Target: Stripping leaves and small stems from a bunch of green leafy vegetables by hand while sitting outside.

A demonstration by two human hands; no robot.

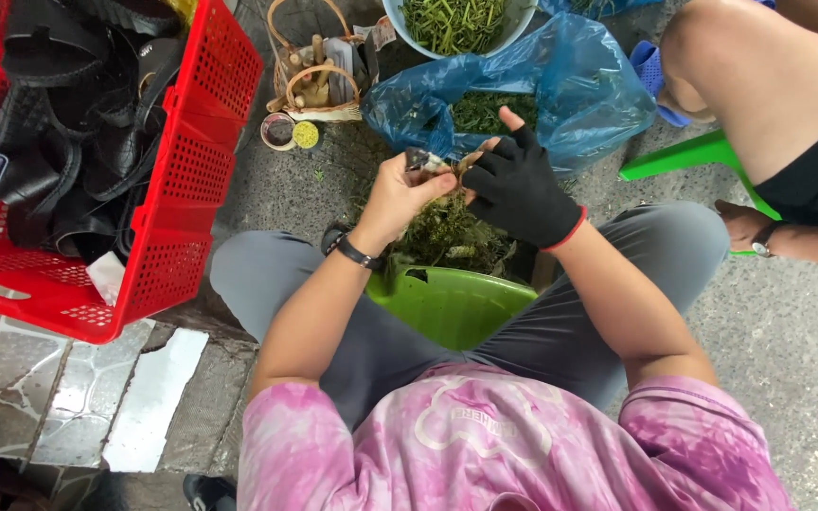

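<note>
Short pale-brown plant stem (447, 167) pinched between both hands above green plastic bucket (452, 303), long axis left-right. Bare left hand (400, 194) clenched on left end; black-gloved right hand (520, 185) clamped on right end. Blue plastic bag of greens (570, 85) just beyond.

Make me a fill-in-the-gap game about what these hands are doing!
1. The right hand wears a ____ glove.
2. The left hand has a dark band on its ____.
3. Between the knees stands a ____ bucket of plant scraps.
4. The greens behind the hands lie in a ____ plastic bag.

Missing words: black; wrist; green; blue
</note>
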